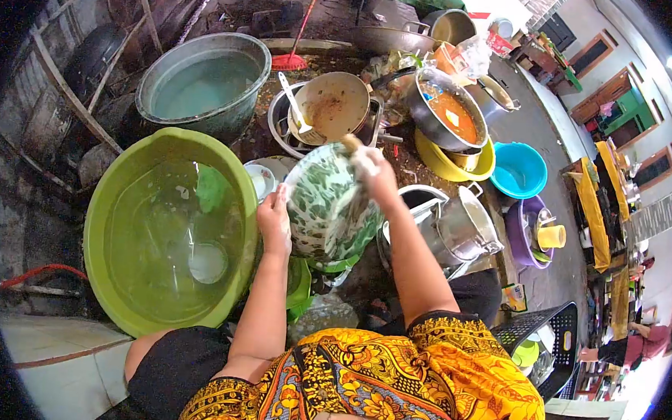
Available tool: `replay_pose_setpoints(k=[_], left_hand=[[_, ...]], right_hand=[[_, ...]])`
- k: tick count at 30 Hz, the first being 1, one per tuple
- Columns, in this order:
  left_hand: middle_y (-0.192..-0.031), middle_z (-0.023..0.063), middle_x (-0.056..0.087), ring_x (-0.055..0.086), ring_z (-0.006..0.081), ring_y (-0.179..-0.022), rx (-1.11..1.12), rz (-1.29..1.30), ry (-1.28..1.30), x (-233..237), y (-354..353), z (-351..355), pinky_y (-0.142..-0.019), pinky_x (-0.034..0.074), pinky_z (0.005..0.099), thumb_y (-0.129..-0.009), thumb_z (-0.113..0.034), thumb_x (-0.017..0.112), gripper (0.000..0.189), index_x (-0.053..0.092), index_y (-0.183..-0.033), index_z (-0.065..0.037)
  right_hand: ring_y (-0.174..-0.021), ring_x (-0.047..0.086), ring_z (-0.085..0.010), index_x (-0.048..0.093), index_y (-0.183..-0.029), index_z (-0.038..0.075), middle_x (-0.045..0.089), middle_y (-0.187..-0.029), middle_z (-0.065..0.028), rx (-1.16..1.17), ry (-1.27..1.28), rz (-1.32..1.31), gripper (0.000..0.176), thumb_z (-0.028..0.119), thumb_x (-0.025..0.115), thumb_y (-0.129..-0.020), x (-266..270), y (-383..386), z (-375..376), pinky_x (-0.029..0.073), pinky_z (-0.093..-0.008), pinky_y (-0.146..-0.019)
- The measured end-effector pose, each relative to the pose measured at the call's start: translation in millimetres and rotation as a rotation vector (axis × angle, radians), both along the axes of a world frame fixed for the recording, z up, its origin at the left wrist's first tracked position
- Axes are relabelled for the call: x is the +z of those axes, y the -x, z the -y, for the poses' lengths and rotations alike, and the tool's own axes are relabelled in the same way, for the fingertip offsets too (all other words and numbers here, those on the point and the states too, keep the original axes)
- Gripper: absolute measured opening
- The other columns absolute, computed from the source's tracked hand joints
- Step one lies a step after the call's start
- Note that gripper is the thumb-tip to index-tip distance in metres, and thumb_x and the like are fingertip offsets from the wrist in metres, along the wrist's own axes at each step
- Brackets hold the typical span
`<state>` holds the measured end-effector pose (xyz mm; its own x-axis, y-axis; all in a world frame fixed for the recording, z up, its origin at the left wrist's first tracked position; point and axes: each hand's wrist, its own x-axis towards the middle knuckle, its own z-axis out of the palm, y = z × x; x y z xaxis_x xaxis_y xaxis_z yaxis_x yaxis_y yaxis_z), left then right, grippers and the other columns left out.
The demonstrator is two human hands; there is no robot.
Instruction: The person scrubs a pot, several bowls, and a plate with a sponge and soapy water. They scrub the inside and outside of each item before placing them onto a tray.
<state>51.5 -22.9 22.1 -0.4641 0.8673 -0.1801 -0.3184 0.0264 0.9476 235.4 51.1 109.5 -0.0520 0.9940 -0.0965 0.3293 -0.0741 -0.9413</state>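
A green basin [324,209] streaked with white soap suds is tilted up in front of me. My left hand [275,218] grips its left edge, fingers closed against the side. At the upper right of the same basin, my right hand [377,174] is coated in suds and pressed to the rim, fingers curled. Something small and brownish shows at its fingertips, too blurred to name. Below the basin sits another bright green container [298,285], partly hidden. A white bowl [261,181] lies just left of the soapy basin.
A large green tub [96,234] of water with dishes inside stands at left. Behind it is a grey tub [146,106] of water. Ahead are a dirty pan [331,106] with a white spatula [292,103] and a pot [453,113] of orange liquid. Metal pots [466,226] stand right.
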Motion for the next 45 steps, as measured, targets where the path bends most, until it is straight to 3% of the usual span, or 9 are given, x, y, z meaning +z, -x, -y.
replay_pose_setpoints(k=[9, 13, 18, 27, 29, 33, 40, 41, 45], left_hand=[[-0.111, 0.0109, 0.056, 0.051, 0.0194, -0.098, 0.181, 0.482, 0.185, -4.0, -14.3, 2.0, -0.087, 0.039, 0.0343, -0.091, -0.038, 0.049, 0.048, 0.054, -0.113, 0.004], [-0.102, 0.0121, 0.060, 0.053, 0.0188, -0.091, 0.138, 0.225, 0.305, -3.6, -20.0, 0.9, -0.079, 0.042, 0.0336, -0.092, -0.036, 0.046, 0.045, 0.057, -0.109, 0.003], [-0.091, 0.0069, 0.061, 0.050, 0.0136, -0.082, 0.046, -0.014, 0.166, 0.5, -25.9, 5.4, -0.075, 0.040, 0.0287, -0.093, -0.033, 0.046, 0.041, 0.060, -0.105, 0.004], [-0.121, 0.0114, 0.050, 0.051, 0.0228, -0.099, 0.186, 0.226, 0.153, -11.3, -24.2, -0.1, -0.087, 0.041, 0.0369, -0.094, -0.039, 0.040, 0.048, 0.046, -0.123, -0.002], [-0.122, 0.0126, 0.049, 0.052, 0.0253, -0.104, 0.139, 0.814, -0.035, -11.0, -26.3, 0.9, -0.089, 0.042, 0.0382, -0.096, -0.034, 0.036, 0.045, 0.041, -0.126, 0.000], [-0.129, 0.0079, 0.046, 0.048, 0.0280, -0.114, 0.074, 0.844, 0.056, -28.8, -18.5, -2.9, -0.093, 0.042, 0.0472, -0.094, -0.041, 0.035, 0.051, 0.037, -0.131, -0.006], [-0.129, 0.0072, 0.046, 0.044, 0.0273, -0.118, -0.078, 0.876, 0.048, -22.6, -1.4, 5.4, -0.096, 0.039, 0.0490, -0.089, -0.043, 0.049, 0.052, 0.044, -0.128, -0.009], [-0.129, 0.0081, 0.047, 0.046, 0.0272, -0.116, -0.192, 0.880, 0.019, -21.7, -3.9, 10.1, -0.095, 0.040, 0.0478, -0.090, -0.045, 0.045, 0.052, 0.045, -0.127, -0.009], [-0.128, 0.0091, 0.047, 0.048, 0.0261, -0.114, -0.222, 0.812, 0.084, -53.5, -2.7, 4.7, -0.093, 0.042, 0.0444, -0.091, -0.048, 0.039, 0.055, 0.044, -0.128, -0.008]], right_hand=[[-0.078, 0.056, -0.0119, 0.054, -0.112, 0.002, 0.060, -0.093, -0.0037, -0.467, -0.047, -0.795, 0.041, 0.036, 0.044, -0.092, -97.6, -25.2, 35.8, 0.045, -0.0247, -0.069], [-0.116, 0.043, -0.0257, 0.039, -0.129, 0.000, 0.044, -0.128, -0.0161, -0.183, -0.444, 0.291, 0.042, 0.017, 0.042, -0.091, -109.6, 9.3, 72.7, 0.029, -0.0311, -0.100], [-0.126, 0.034, -0.0259, 0.030, -0.133, -0.004, 0.037, -0.136, -0.0170, -0.127, -0.224, -0.672, 0.046, 0.024, 0.025, -0.097, -78.2, 24.6, 49.2, 0.021, -0.0290, -0.104], [-0.113, 0.046, -0.0342, 0.044, -0.126, 0.006, 0.045, -0.129, -0.0133, 0.227, -0.738, 0.656, 0.052, 0.009, 0.056, -0.075, -59.4, 49.2, 109.1, 0.034, -0.0460, -0.097], [-0.119, 0.041, -0.0300, 0.045, -0.126, 0.012, 0.040, -0.133, -0.0068, 0.408, -0.879, 0.768, 0.055, 0.010, 0.057, -0.073, -73.6, 46.7, 120.0, 0.031, -0.0500, -0.098], [-0.121, 0.037, -0.0309, 0.046, -0.125, 0.014, 0.035, -0.136, -0.0068, 0.433, -0.466, 1.094, 0.052, 0.009, 0.053, -0.073, -59.7, 30.5, 121.4, 0.027, -0.0512, -0.099], [-0.114, 0.040, -0.0187, 0.039, -0.128, -0.001, 0.041, -0.127, -0.0101, -0.353, -0.446, -0.524, 0.040, 0.021, 0.037, -0.094, -67.2, -14.1, 54.4, 0.030, -0.0298, -0.097], [-0.108, 0.045, -0.0152, 0.049, -0.118, 0.001, 0.048, -0.119, -0.0074, -0.445, -0.429, -0.080, 0.034, 0.021, 0.039, -0.094, -60.9, -37.6, 48.1, 0.034, -0.0277, -0.092], [-0.076, 0.049, -0.0088, 0.059, -0.103, 0.000, 0.060, -0.091, -0.0008, -0.442, -0.060, -0.502, 0.028, 0.022, 0.055, -0.087, -126.6, -87.9, 20.1, 0.040, -0.0222, -0.068]])
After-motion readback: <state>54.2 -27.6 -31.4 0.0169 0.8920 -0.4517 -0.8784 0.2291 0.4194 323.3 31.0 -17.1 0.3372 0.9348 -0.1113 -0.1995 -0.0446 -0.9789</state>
